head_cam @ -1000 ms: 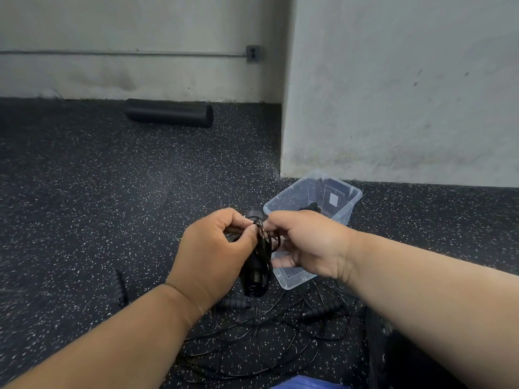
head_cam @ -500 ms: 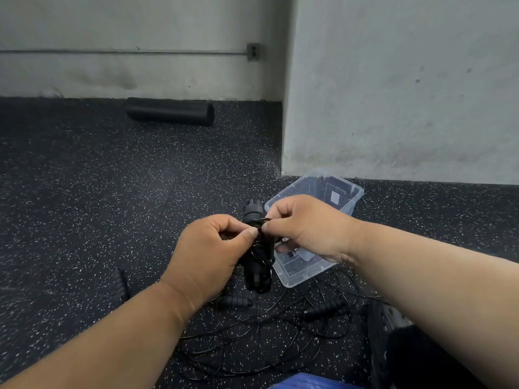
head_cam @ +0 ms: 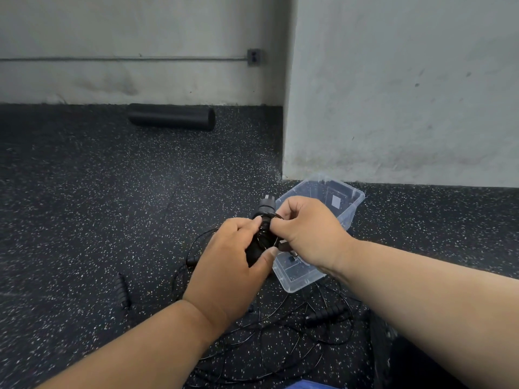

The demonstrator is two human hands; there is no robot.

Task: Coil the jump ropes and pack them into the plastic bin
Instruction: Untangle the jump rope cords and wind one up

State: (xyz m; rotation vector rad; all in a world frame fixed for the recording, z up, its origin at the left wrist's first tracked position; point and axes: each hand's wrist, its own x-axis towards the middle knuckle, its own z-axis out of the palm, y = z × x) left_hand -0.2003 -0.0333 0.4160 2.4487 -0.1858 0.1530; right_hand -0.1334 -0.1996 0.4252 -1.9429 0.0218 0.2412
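I see both hands meeting in the middle of the view, above the speckled floor [head_cam: 84,220]. My left hand [head_cam: 233,265] is wrapped around a black jump rope bundle [head_cam: 262,237], thumb and fingers curled onto its handles, and it hides most of the lower part of the bundle. My right hand [head_cam: 306,228] pinches the thin cord wound around the bundle's upper part; I cannot make out how many turns there are, since the black cord blends into the black handles. Only the top end of one handle pokes out above the fingers.

The clear plastic bin [head_cam: 351,203] sits on the floor just behind the hands, to the right, near the corner of the wall [head_cam: 393,94]. My right hand and wrist cover much of its inside; something dark lies in it, but I cannot tell what.

Loose ropes [head_cam: 280,341] lie tangled on the near floor, partly under my forearms, with a ribbed handle [head_cam: 325,314] to the right and another handle [head_cam: 122,290] apart on the left. A black foam roller [head_cam: 171,117] lies far off by the back wall. A blue patch at the bottom edge is cut off.
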